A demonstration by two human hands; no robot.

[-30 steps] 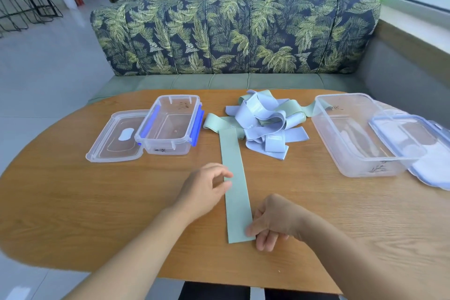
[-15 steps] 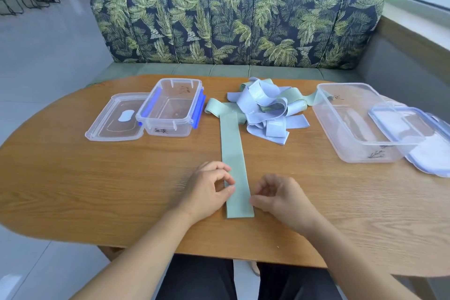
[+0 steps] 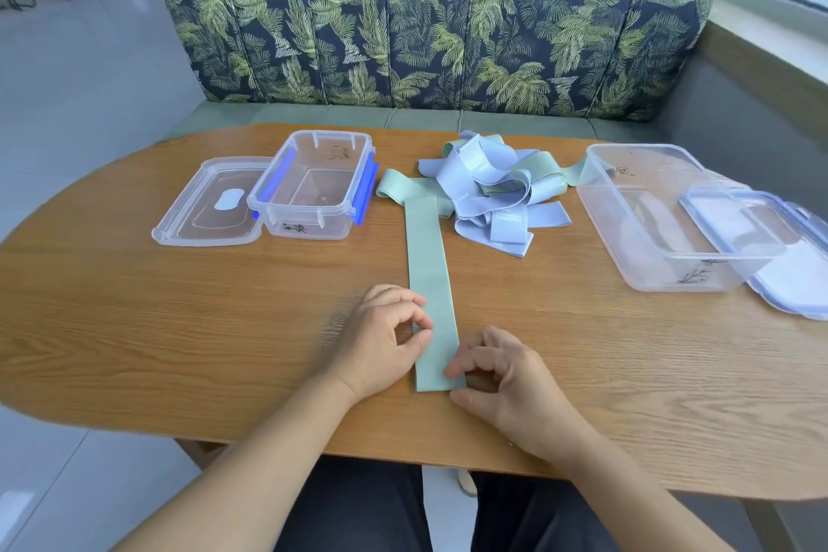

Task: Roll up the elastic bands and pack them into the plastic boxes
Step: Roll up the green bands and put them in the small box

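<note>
Step in hand: starting the roll. A pale green flat elastic band (image 3: 428, 255) lies straight on the oval wooden table (image 3: 179, 327), running from the near centre to a tangled heap of blue and green bands (image 3: 488, 188) at the far centre.

The left hand (image 3: 385, 341) has curled fingers. Its thumb and forefinger appear to pinch the band's left edge. The right hand (image 3: 506, 381) is curled at the near right corner, with the forefinger on top and the thumb at the end edge.

Nothing is rolled yet, and both boxes hold no bands. The next move calls for turning the near end over tightly and rolling it away with both edges kept level.

The small clear plastic box with blue clips (image 3: 309, 229) stands far left, its lid (image 3: 210, 211) beside it. The large clear plastic box (image 3: 663, 273) stands far right, with its lid (image 3: 761, 247) leaning against it.

Markings: the small box carries dark characters that cannot be read. The large box carries a sprig drawing. A tag on one blue band is too small to read.
</note>
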